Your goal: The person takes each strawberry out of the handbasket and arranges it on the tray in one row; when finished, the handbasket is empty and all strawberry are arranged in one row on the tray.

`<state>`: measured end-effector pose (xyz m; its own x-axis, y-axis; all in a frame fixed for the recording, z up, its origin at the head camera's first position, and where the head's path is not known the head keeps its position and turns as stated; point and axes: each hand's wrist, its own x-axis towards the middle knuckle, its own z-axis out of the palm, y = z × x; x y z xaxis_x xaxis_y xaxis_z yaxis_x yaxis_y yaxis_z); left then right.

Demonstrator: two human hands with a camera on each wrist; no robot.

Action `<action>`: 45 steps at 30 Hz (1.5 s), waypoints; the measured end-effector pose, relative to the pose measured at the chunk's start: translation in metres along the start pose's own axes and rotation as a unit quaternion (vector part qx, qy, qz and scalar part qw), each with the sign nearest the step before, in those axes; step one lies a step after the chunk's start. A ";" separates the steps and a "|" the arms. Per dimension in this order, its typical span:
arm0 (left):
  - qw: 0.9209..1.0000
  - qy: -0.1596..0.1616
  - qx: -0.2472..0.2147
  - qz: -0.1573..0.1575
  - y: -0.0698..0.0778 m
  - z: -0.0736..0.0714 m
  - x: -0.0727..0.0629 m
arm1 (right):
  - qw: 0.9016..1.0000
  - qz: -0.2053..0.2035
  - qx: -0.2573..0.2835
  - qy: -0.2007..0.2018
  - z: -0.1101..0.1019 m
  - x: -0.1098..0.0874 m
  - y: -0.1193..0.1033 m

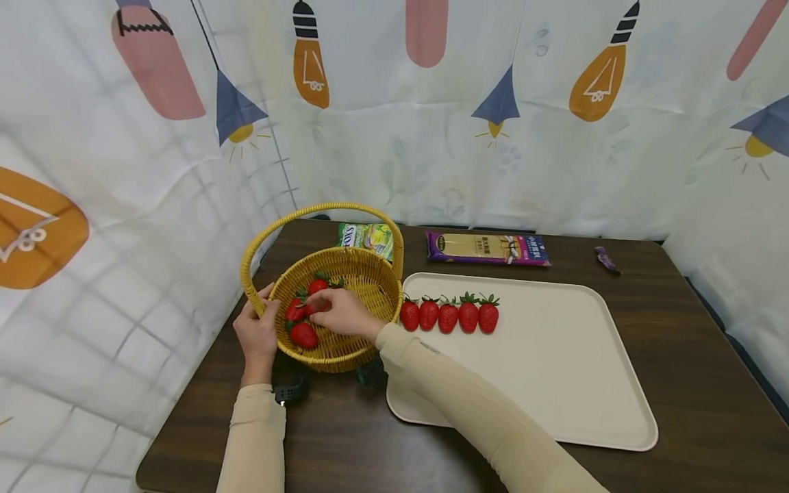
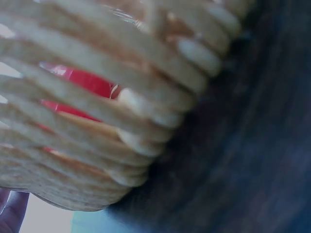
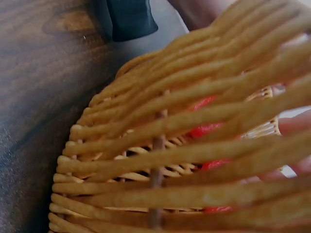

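Observation:
A yellow woven basket [image 1: 376,294] with a tall arched handle stands at the left of the table and holds several strawberries [image 1: 304,335]. My left hand [image 1: 257,335] grips the basket's left rim by the foot of the handle. Reaching inside, my right hand [image 1: 345,313] has its thumb and fingers bent round a strawberry [image 1: 308,310], mostly covered by the fingertips. Both wrist views look through the basket's weave, where red strawberry [image 2: 90,85] shows in the left one. In the right wrist view, fingers [image 3: 296,124] appear beside red fruit [image 3: 206,128].
Right of the basket lies a beige tray [image 1: 542,370], with a row of several strawberries [image 1: 448,317] near its upper left. Behind are a green packet [image 1: 370,237], a purple noodle pack [image 1: 487,248] and a small purple wrapper [image 1: 607,260]. Printed curtains enclose the table.

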<state>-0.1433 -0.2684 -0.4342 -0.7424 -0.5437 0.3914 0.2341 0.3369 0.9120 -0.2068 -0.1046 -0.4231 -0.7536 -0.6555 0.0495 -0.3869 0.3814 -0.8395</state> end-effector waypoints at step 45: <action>1.000 0.013 -0.003 0.008 -0.040 0.002 0.012 | 0.969 -0.030 -0.048 -0.242 0.009 0.004 0.009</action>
<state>-0.1625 -0.2866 -0.4663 -0.7228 -0.5577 0.4081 0.2486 0.3411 0.9066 -0.2089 -0.1097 -0.4355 -0.3989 -0.8986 -0.1826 -0.4874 0.3765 -0.7878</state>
